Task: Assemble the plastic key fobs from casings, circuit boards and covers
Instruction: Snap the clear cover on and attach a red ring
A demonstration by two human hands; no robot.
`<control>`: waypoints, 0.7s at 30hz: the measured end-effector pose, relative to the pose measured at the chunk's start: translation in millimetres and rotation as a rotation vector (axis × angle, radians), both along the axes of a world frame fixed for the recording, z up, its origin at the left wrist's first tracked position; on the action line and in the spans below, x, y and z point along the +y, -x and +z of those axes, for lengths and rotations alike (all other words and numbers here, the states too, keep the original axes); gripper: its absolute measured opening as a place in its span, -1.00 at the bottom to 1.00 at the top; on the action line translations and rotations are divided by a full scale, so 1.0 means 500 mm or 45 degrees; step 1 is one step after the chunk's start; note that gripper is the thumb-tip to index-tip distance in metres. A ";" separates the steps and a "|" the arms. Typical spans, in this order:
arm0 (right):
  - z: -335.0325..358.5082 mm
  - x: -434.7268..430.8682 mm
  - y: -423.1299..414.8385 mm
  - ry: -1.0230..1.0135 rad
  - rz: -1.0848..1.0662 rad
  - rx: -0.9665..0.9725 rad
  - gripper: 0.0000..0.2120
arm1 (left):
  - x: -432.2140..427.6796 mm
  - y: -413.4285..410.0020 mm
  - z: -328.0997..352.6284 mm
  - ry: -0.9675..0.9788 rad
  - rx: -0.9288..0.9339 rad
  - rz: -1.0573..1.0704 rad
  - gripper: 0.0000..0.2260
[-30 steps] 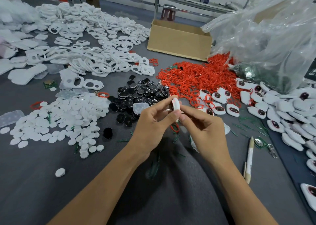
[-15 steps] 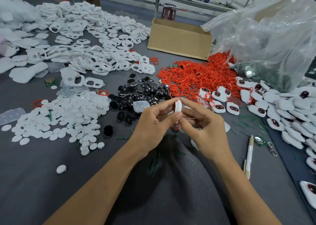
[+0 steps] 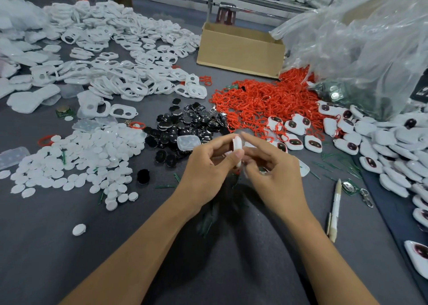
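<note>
Cool, even light from overhead keeps the scene fairly bright, leaving only a soft, dark shadow on the grey table beneath the left hand and right hand. The clear plastic bag throws pale glare and the black discs carry small glints. Motion blur smears the white key fob pinched between the hands and the green scraps below them, and the wide lens bows the edges, tilting the cardboard box and softening the white casings at far left.
</note>
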State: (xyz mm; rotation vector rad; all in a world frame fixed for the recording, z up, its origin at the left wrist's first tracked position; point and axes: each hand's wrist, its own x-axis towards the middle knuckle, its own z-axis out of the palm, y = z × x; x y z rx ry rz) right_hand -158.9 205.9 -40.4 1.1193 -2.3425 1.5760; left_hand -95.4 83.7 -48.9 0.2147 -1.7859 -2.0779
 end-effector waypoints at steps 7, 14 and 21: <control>-0.001 -0.005 -0.002 -0.169 0.020 0.220 -0.51 | -0.024 -0.006 0.005 -0.015 -0.158 0.104 -0.86; 0.000 -0.007 -0.017 -0.284 0.031 0.106 -0.57 | -0.065 -0.001 0.018 -0.143 0.005 0.600 -0.84; 0.012 -0.011 -0.037 -0.053 -0.082 0.142 -0.54 | -0.056 -0.002 0.020 -0.100 0.011 0.588 -0.84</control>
